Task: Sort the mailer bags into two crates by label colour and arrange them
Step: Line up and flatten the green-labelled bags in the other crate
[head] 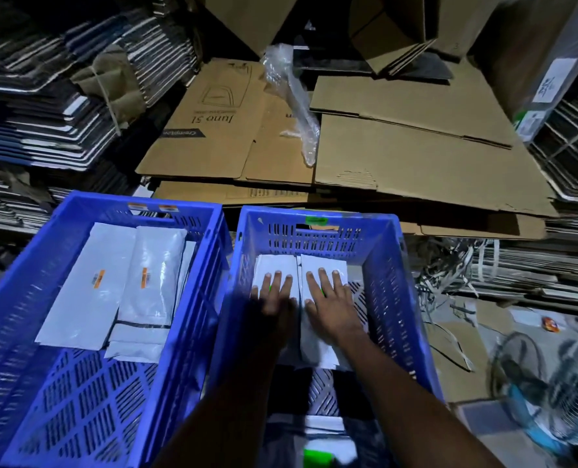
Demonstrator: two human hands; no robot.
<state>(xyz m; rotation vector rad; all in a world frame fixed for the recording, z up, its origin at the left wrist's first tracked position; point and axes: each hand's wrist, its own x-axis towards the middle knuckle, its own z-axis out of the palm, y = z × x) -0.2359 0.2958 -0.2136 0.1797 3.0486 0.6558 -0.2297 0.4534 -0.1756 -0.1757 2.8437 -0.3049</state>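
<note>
Blue perforated plastic makes up both crates, set side by side and nearly touching; the left blue plastic crate [44, 315] carries orange tags on its far rim and holds several white plastic mailer bags with orange labels [112, 292], lying flat and overlapping toward its far end; the right blue plastic crate [392, 298] bears a green tag on its far rim and holds white mailer bags with green labels [321, 265] in two rows side by side. Both hands lie inside the right crate — the left hand [275, 293] flat with straight, spread fingers pressing on the left row; the right hand [330, 298] likewise flat and spread on the right row; neither grip curls round anything. Beyond the crates lie flattened brown cardboard sheets [416, 157], a crumpled strip of clear plastic wrap [297, 106] resting across them; dark stacks of folded cartons [44, 106] rise on the left. At lower right — a blurred fan with a wire guard [551, 393] on a littered floor.
</note>
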